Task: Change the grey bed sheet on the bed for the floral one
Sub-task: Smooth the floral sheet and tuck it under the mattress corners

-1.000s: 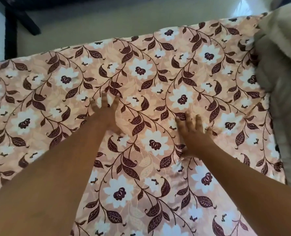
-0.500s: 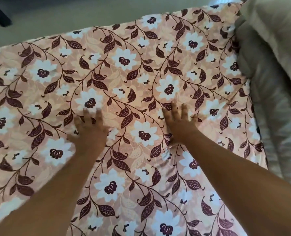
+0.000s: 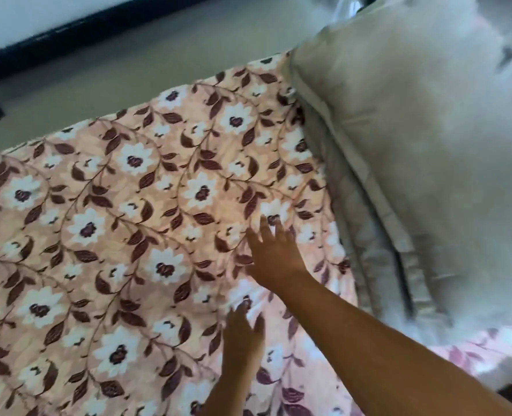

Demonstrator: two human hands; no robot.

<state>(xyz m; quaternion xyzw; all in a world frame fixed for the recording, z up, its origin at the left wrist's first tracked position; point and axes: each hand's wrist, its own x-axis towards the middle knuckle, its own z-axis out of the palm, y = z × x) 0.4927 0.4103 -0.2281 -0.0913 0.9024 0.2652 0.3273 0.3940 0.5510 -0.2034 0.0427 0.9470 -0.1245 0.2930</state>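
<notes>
One floral sheet (image 3: 147, 235) covers the bed, spreading from the centre out to 9 o'clock, flat and smooth. Two hands lie on it, apart from each other, with fingers straight and gripping nothing. The right hand (image 3: 274, 253) presses palm-down just past centre toward 4 o'clock. The left hand (image 3: 242, 334) rests at 5 o'clock, blurred. One pale grey pillow (image 3: 413, 139) sits at 2 o'clock on the sheet's edge, over layered grey fabric (image 3: 380, 265); how many pieces, I cannot tell.
</notes>
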